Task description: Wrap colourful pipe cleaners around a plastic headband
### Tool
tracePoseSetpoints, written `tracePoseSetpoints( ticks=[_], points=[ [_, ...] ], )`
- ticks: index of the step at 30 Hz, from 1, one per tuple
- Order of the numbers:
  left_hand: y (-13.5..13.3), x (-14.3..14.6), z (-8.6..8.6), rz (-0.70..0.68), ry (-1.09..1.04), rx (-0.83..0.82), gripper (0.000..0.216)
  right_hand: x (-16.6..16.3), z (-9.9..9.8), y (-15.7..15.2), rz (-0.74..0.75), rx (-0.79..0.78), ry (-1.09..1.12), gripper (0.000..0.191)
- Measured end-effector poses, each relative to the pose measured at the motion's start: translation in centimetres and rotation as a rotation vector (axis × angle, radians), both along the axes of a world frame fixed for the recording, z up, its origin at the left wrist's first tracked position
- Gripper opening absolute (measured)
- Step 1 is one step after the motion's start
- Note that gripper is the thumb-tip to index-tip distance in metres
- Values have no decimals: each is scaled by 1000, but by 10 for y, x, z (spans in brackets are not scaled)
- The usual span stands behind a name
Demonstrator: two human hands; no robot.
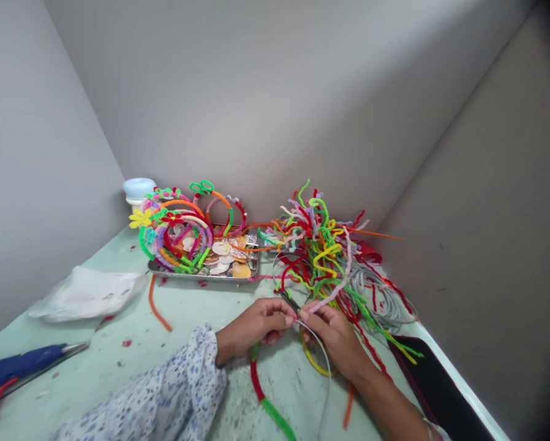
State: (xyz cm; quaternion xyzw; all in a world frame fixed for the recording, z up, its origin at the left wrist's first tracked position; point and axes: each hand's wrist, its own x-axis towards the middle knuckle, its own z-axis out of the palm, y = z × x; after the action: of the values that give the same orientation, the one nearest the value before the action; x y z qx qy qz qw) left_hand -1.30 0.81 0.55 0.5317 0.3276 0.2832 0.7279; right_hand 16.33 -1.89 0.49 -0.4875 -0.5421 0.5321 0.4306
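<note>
Near the middle of the table, my left hand (268,321) pinches a thin grey wire (325,367), whose bare length curves down toward me. Below that hand hangs a strip wrapped in green and red fuzzy pipe cleaner (270,407); its join to the wire is hidden by my fingers. Close beside it, my right hand (330,331) has thumb and fingers closed on a pale lilac pipe cleaner (342,285), which arches up and back. A bit of pink shows at the wire between both hands. Under my right hand lies a yellow loop (316,363), partly covered.
A metal tray (201,277) holds shells and several pipe-cleaner-wrapped hoops (187,236). Tangled pipe cleaners (321,239) and coiled grey wire (380,291) lie right. A plastic bag (89,294), blue-handled tool (24,367), lidded jar (137,191) and dark flat object (440,392) surround them.
</note>
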Motion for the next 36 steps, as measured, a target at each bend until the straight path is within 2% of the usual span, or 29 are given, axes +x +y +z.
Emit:
tracePoseSetpoints(
  ticks=[9, 19, 36],
  points=[
    [-1, 0, 4, -47, 62, -27, 29, 1, -4, 1, -3, 1, 1, 27],
    [-1, 2, 0, -49, 18, -20, 22, -4, 1, 1, -56, -12, -15, 26],
    [0, 3, -2, -34, 87, 20, 24, -7, -8, 6, -85, 15, -55, 25]
  ],
)
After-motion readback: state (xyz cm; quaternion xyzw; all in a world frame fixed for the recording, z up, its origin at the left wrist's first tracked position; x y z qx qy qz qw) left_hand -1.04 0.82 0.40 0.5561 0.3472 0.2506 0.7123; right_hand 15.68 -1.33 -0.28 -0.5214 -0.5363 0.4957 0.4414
